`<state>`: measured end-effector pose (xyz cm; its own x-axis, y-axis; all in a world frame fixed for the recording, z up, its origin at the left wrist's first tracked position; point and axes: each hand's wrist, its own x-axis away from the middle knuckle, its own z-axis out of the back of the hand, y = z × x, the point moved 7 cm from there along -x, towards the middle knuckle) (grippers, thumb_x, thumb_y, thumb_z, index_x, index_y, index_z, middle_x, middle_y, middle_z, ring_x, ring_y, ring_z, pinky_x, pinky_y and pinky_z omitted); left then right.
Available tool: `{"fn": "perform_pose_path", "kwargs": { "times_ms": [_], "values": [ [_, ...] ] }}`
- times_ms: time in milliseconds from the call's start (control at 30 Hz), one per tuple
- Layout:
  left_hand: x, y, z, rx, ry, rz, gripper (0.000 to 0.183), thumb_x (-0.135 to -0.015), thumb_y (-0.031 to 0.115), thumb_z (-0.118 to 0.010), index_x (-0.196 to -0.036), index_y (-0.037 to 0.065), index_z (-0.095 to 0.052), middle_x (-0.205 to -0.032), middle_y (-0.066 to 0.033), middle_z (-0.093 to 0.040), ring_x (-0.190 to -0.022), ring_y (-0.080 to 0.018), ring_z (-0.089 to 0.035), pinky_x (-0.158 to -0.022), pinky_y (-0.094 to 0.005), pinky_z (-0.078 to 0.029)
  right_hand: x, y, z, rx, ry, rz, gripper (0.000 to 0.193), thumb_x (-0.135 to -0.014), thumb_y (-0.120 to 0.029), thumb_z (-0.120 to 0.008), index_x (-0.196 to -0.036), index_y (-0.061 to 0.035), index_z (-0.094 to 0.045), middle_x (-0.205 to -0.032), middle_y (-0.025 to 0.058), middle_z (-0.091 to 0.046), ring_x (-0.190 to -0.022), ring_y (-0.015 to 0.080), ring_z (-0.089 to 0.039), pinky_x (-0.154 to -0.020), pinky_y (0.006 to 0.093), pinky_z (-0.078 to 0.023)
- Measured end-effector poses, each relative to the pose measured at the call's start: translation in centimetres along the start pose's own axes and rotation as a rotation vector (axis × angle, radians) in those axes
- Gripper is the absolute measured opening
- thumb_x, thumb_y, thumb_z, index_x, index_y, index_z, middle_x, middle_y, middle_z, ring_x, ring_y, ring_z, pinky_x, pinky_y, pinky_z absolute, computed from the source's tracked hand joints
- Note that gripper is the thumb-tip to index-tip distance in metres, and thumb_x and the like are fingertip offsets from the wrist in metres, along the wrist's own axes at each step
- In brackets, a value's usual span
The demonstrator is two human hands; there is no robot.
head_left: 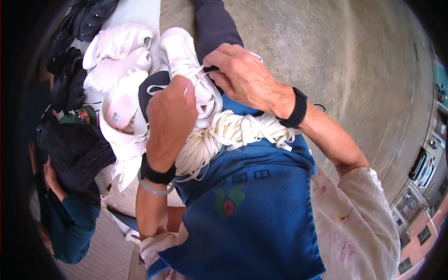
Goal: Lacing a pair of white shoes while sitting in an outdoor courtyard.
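Note:
A white sneaker (178, 46) rests on my lap, its toe pointing away from me. My right hand (249, 79) is closed in a pinch at the sneaker's right side, with a white shoelace (199, 70) running from its fingers to the eyelets. My left hand (172, 109) is curled over the sneaker's left side, a loop of lace (156, 87) showing beside it. Its fingertips are partly hidden, but lace seems gripped in them. Just nearer to me, a thick bundle of cream laces (242, 130) lies across my blue apron (247, 200).
Left of my lap are more white shoes (119, 56) and a white container (122, 140) holding a pale pink insole (120, 109). Black shoes or shoe parts (67, 79) lie farther left. A person in a dark teal sleeve (74, 233) sits close by. Concrete floor (336, 56) stretches to the right.

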<state>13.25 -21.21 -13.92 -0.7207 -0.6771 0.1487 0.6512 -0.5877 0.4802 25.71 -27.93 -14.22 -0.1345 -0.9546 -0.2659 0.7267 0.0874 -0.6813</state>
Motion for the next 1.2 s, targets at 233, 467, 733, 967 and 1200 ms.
{"fn": "perform_pose_path", "kwargs": {
  "times_ms": [233,467,733,967,1200],
  "values": [
    [5.4,-2.7,5.1,0.745,-0.326,0.345,0.014,-0.083,0.014,-0.061,-0.080,0.000,-0.062,-0.065,-0.0020,-0.057,-0.049,-0.0074,-0.052,-0.042,-0.0223,-0.036,0.3,-4.6,-0.4,-0.229,-0.139,0.142,0.033,-0.078,-0.009,-0.065,-0.110,-0.0033,-0.058,-0.099,0.0122,-0.057,-0.091,0.0314,-0.061,-0.076,0.0394,-0.053],
    [10.3,-5.9,5.8,1.105,-0.311,0.249,0.017,-0.080,0.014,-0.064,-0.082,-0.002,-0.059,-0.065,-0.0022,-0.057,-0.047,-0.0041,-0.048,-0.041,-0.0172,-0.031,0.3,-8.1,-5.5,-0.184,-0.327,0.282,0.021,-0.076,-0.011,-0.066,-0.093,-0.0035,-0.058,-0.085,0.0081,-0.054,-0.076,0.0250,-0.058,-0.066,0.0368,-0.050],
    [10.5,-3.1,6.3,1.277,-0.468,-0.052,0.022,-0.083,0.018,-0.066,-0.076,-0.001,-0.060,-0.056,-0.0034,-0.058,-0.043,-0.0082,-0.052,-0.044,-0.0215,-0.037,-0.1,-10.4,-2.9,-0.258,-0.339,0.215,0.009,-0.075,-0.008,-0.060,-0.075,0.0003,-0.055,-0.082,0.0125,-0.051,-0.075,0.0291,-0.059,-0.066,0.0393,-0.050],
    [10.9,-0.8,4.2,1.417,-0.667,0.055,0.012,-0.089,0.012,-0.059,-0.085,0.001,-0.056,-0.064,0.0029,-0.053,-0.048,-0.0015,-0.040,-0.044,-0.0195,-0.029,0.5,-9.0,-3.0,-0.252,-0.543,0.181,0.030,-0.071,-0.005,-0.060,-0.099,0.0025,-0.068,-0.108,0.0162,-0.056,-0.085,0.0320,-0.063,-0.074,0.0396,-0.052],
    [10.6,-0.7,3.7,1.502,-0.653,0.124,0.009,-0.088,0.008,-0.056,-0.085,-0.001,-0.054,-0.063,-0.0011,-0.054,-0.046,-0.0030,-0.045,-0.042,-0.0187,-0.031,0.4,-8.9,-4.4,-0.174,-0.420,0.269,0.017,-0.070,-0.006,-0.063,-0.084,0.0020,-0.063,-0.099,0.0148,-0.053,-0.072,0.0317,-0.062,-0.066,0.0402,-0.052]
  ]
}}
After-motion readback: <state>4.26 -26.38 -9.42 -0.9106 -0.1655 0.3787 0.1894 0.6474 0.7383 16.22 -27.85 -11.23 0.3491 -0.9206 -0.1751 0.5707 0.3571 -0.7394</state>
